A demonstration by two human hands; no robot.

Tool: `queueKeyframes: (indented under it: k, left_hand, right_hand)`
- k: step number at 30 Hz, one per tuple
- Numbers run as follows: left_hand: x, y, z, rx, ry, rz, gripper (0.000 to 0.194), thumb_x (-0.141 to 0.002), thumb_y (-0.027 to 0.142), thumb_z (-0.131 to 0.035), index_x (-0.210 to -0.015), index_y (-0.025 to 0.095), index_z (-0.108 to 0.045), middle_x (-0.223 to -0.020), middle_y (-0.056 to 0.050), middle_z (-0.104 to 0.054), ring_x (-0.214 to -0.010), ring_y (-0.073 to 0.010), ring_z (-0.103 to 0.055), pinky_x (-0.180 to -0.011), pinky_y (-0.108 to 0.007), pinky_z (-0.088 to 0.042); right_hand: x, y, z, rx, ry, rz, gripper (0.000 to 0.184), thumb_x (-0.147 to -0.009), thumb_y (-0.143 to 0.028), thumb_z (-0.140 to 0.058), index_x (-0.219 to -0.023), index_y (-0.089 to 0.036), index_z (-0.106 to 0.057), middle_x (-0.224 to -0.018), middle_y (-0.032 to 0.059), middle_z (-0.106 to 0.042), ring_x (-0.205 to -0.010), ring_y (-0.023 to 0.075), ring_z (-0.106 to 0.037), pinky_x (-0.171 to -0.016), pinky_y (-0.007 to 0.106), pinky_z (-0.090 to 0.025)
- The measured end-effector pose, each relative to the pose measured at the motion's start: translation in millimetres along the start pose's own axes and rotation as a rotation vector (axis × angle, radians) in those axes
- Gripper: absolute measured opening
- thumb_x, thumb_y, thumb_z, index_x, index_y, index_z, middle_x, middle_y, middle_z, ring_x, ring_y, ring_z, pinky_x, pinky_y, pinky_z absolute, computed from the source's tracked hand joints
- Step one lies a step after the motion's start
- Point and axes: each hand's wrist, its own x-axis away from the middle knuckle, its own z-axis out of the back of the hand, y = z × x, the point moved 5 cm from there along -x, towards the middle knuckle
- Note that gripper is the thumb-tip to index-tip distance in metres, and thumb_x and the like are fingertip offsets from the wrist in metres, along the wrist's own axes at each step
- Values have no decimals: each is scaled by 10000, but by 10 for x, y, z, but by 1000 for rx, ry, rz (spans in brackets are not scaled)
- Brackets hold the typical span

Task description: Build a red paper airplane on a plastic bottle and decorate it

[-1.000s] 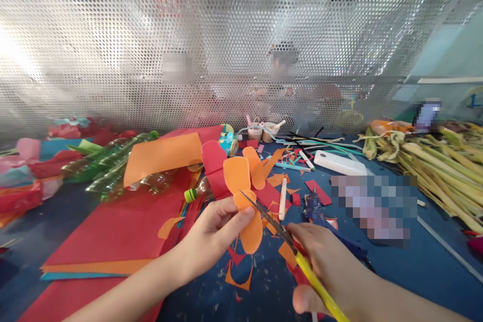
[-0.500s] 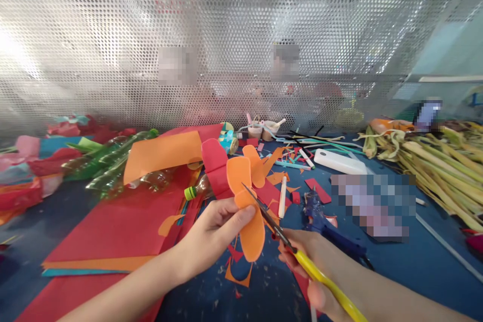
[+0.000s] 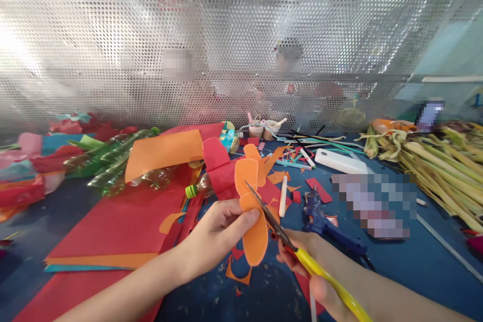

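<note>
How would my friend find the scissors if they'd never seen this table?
Look over the blue table for the right hand, which holds the scissors. Their dark blades point toward the orange cutout pinched in the left hand. Their long yellow handle sets them apart from the blue glue gun lying nearby.

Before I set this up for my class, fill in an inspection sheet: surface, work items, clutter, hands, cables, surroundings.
Surface: blue tabletop, marked with pale specks.
Work items: orange cutout, scissors with the tip over it; whether they are cutting is unclear.
Clutter: orange scrap, red sheets, green bottles, white marker, dry husks.
Hands: left hand pinches the cutout; right hand holds the scissors.
Cables: dark strand by the blue glue gun; possibly a cord.
Surroundings: perforated metal screen, people blurred behind it.
</note>
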Motion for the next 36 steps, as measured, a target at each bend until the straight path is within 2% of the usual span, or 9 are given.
queueKeyframes:
  k: [6, 11, 17, 26, 32, 36]
  left_hand:
    - [4, 15, 2, -14, 7, -4, 421, -799, 567, -564, -737, 162, -659, -674, -22, -624, -634, -156, -540, -637, -272, -462]
    - [3, 52, 12, -23, 26, -13, 421, -793, 564, -569, -708, 162, -662, -633, -10, -595, -583, -134, -492, -572, -246, -431]
    - [-2, 71, 1, 6, 13, -24, 414, -785, 567, -582, -729, 168, -679, -652, -12, -622, -611, -140, -521, -617, -249, -453]
    - [-8, 102, -7, 43, -2, -44, 382, -801, 528, -593, -692, 172, -680, -611, 10, -603, -563, -106, -484, -568, -209, -430]
    - [3, 63, -9, 42, -19, -39, 384, -808, 532, -584, -734, 169, -687, -666, -8, -650, -615, -133, -548, -643, -240, -474]
    - [2, 13, -3, 27, -24, -20, 377, -821, 515, -572, -789, 159, -692, -710, -27, -675, -655, -165, -591, -683, -279, -493]
  right_hand:
    - [-5, 31, -22, -44, 21, 26, 803, -747, -870, -102, -913, -200, -512, -632, -28, -353, -520, 118, -278, -471, 280, -309]
    - [18, 53, -18, -60, 36, 13, 832, -728, -889, -170, -969, -209, -583, -642, 10, -453, -573, 170, -452, -522, 304, -404]
    - [50, 62, -14, -90, 40, 3, 860, -735, -876, -222, -1036, -183, -633, -691, 52, -548, -731, 230, -592, -589, 324, -473]
    - [63, 88, -4, -136, 55, -21, 811, -722, -869, -307, -1043, -183, -597, -765, 46, -568, -691, 184, -557, -590, 273, -499]
    - [69, 143, -13, -189, 56, -69, 733, -706, -845, -393, -971, -184, -566, -812, 36, -549, -680, 158, -515, -591, 240, -483]
    - [54, 132, -8, -191, 49, -8, 740, -736, -832, -354, -997, -172, -563, -786, 27, -542, -647, 139, -494, -572, 222, -464]
